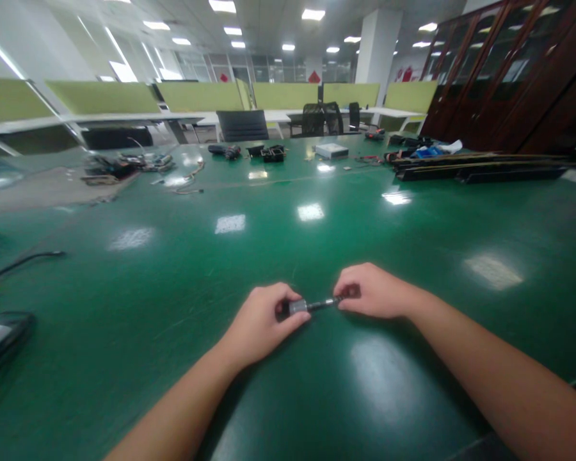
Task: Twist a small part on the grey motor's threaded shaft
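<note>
Both of my hands rest on a glossy green table [173, 307], close to its near edge. My left hand [264, 320] is closed around one end of a small rod-shaped part [312, 305] with a silver collar and a dark shaft. My right hand [372, 291] pinches the other end of the same part with thumb and fingers. The part lies level between the two hands, just above the table top. What it is exactly I cannot make out.
A black cable with a yellow end [14, 266] and a dark flat device [0, 339] lie at the left. Far across the table sit tangled wires [125, 165], small black parts [269, 152], a white box [332, 150] and long black bars [480, 168]. Chairs and green partitions stand behind.
</note>
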The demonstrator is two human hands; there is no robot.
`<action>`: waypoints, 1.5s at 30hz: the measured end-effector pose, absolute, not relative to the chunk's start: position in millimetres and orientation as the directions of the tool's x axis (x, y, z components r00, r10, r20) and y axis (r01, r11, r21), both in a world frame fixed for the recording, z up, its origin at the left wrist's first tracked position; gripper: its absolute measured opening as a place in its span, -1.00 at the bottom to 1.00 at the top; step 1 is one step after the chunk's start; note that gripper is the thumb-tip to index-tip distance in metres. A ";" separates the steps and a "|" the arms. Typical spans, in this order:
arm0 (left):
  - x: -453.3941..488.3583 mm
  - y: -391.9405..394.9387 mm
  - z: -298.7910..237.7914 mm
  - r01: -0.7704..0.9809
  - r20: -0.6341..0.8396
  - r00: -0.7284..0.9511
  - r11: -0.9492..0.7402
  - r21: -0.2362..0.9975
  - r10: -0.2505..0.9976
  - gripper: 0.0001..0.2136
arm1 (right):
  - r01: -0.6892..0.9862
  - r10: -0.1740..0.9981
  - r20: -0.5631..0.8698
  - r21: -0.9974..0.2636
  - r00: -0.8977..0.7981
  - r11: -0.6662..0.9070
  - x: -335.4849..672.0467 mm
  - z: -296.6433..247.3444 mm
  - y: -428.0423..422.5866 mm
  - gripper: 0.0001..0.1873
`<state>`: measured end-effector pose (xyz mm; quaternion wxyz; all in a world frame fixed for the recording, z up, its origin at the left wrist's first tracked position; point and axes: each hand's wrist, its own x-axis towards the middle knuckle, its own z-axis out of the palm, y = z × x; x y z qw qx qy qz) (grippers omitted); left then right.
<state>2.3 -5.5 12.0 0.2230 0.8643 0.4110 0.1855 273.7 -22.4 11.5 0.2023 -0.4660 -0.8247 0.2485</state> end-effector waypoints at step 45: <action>7.2 -3.8 8.9 0.645 0.163 0.595 -0.588 0.488 0.787 -0.78 | 0.572 0.791 0.268 -0.569 -0.549 0.590 241.9 -3.1 -19.1 -0.83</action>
